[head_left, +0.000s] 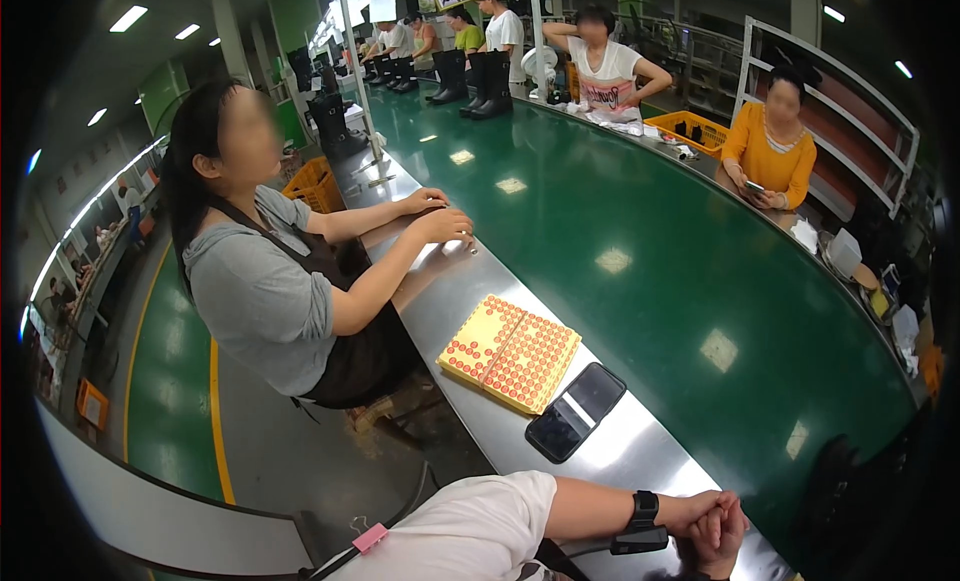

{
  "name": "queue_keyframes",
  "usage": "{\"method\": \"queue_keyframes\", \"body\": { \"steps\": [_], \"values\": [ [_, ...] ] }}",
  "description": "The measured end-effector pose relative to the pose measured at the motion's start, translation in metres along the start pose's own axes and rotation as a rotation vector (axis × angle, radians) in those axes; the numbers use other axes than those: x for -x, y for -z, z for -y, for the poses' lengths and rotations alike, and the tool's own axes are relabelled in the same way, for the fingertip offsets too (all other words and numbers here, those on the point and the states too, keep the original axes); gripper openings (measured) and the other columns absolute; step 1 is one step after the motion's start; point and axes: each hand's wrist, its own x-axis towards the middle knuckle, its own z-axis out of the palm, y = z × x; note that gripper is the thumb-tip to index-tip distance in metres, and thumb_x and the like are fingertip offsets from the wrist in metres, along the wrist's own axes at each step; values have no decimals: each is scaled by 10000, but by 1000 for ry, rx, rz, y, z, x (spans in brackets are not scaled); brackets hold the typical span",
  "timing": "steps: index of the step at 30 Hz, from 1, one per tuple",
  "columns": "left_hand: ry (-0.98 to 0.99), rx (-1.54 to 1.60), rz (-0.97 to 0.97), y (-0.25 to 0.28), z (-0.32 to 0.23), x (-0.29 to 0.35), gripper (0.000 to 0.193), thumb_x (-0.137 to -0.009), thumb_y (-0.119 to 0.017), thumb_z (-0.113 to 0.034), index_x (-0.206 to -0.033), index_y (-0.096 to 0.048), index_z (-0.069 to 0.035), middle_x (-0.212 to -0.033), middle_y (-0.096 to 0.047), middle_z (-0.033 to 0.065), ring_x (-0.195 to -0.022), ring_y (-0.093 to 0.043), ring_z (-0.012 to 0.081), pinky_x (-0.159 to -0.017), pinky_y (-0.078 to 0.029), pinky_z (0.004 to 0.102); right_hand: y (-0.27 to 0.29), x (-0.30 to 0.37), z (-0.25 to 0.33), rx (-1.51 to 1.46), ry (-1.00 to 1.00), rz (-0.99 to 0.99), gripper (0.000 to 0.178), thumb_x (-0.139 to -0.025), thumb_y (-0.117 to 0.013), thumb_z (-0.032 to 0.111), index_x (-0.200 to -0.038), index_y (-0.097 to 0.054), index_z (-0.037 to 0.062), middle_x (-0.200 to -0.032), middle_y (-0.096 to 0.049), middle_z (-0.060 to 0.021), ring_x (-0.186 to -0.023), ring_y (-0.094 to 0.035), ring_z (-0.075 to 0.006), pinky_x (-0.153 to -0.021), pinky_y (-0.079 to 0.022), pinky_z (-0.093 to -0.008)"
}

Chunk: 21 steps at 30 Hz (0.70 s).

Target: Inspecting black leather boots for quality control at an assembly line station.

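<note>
Our left hand [697, 511] and right hand [721, 549] are folded together by the near end of the shiny metal table [445, 286]. Our fingers are curled in close, so each grip has only the other hand; we see no thing in them, but we cannot tell if something tiny hides inside. A black strap [645, 509] goes around our left wrist.

Past our left arm, the black phone [560, 433] lies flat on the table. Right beside it is the yellow stack [512, 356] with red dots and a band around it.

We seem to be resting. To rest well, we should let our fingers be soft and hold our left elbow in, so we don't bump the phone or push the stack.
</note>
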Motion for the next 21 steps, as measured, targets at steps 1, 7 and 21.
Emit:
{"method": "queue_keyframes", "body": {
  "steps": [1,7,21],
  "values": [
    [26,16,3,0,1,-1,354,-925,-344,-230,-1005,-614,-14,-802,-639,122,-689,-618,177,-640,-516,244,2,-1,0,1,-1,1,317,-986,-401,335,-991,-555,58,-400,-322,57,-359,-276,-79,-420,-249,-216],
    [-75,4,26,4,3,-3,361,-914,-367,-266,-1008,-616,-21,-790,-639,116,-674,-615,182,-633,-515,245,12,-3,3,74,5,265,453,-996,-380,308,-1311,-408,-17,-440,-333,52,-365,-273,-57,-414,-248,-201],
    [-25,-35,28,3,1,-1,394,-921,-340,-299,-996,-619,-32,-851,-638,108,-731,-615,172,-677,-515,254,3,1,-2,87,47,55,178,-980,-405,186,-948,-520,54,-437,-347,50,-367,-320,-68,-416,-269,-201]
  ]
}}
